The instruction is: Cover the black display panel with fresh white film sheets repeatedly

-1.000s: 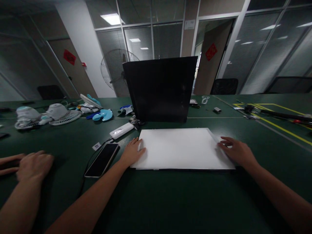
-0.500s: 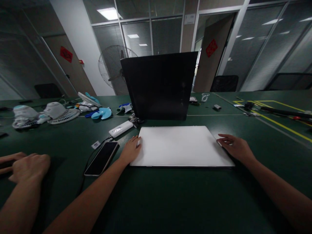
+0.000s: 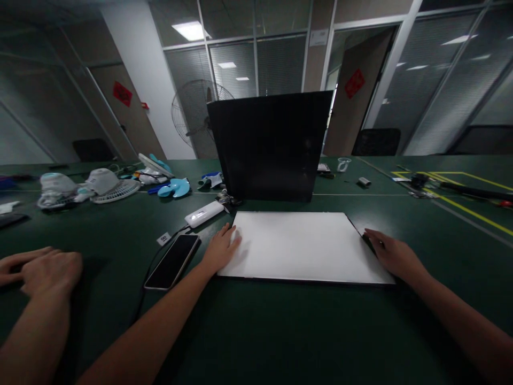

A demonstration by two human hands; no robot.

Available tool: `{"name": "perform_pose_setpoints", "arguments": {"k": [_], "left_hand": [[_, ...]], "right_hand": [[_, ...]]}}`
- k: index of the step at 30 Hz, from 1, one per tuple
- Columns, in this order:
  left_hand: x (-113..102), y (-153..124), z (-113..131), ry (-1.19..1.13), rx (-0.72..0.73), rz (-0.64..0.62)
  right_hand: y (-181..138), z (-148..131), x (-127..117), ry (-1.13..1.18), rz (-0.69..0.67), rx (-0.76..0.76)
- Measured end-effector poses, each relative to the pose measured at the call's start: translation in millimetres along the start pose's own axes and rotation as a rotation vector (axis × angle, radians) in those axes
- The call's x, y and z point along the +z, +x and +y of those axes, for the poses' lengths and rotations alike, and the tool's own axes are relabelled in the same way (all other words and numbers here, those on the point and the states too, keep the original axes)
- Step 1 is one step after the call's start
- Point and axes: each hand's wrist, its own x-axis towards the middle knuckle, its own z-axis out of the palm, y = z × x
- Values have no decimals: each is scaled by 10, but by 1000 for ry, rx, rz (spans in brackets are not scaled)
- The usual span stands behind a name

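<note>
A flat white panel [image 3: 300,243] with a thin dark edge lies on the green table in front of me. My left hand [image 3: 220,248] grips its left edge, thumb over the white top and fingers along the side. At the opposite edge, my right hand [image 3: 393,254] has its fingers bent and closed on the rim, fingertips partly hidden. Behind the white panel stands a large black panel [image 3: 272,147], upright and slightly tilted. A phone [image 3: 173,262] with a dark screen lies left of my left hand.
A white power bank-like device [image 3: 204,214] with a cable lies beyond the phone. Fan parts [image 3: 104,184] and blue blades [image 3: 174,187] are at the far left. Another person's hands [image 3: 52,270] rest at the left. A small clear cup [image 3: 343,164] stands far right on the table [image 3: 280,331].
My right hand has closed in on the panel's right edge, where a dark side now shows. The panel's near right corner sits slightly lower in view. The whole view has shifted a little.
</note>
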Motion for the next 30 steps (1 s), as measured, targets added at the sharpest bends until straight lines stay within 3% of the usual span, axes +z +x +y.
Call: {"name": "perform_pose_setpoints", "arguments": {"k": [3, 7, 12, 17, 21, 24, 30], "left_hand": [[8, -34, 33, 50, 12, -24], [-19, -57, 96, 134, 29, -77], [-54, -71, 143, 178, 44, -123], [-25, -61, 114, 192, 69, -139], [-12, -48, 85, 181, 91, -144], [-17, -41, 76, 179, 102, -152], [-66, -51, 94, 155, 82, -164]], "right_hand": [[-6, -60, 63, 154, -28, -8], [-18, -184, 61, 596, -37, 149], [-37, -294, -100, 835, -46, 229], [-114, -390, -298, 1319, -74, 323], [-188, -490, -381, 1392, -65, 312], [-237, -546, -400, 1326, 29, 273], [-314, -589, -372, 1166, -128, 527]]}}
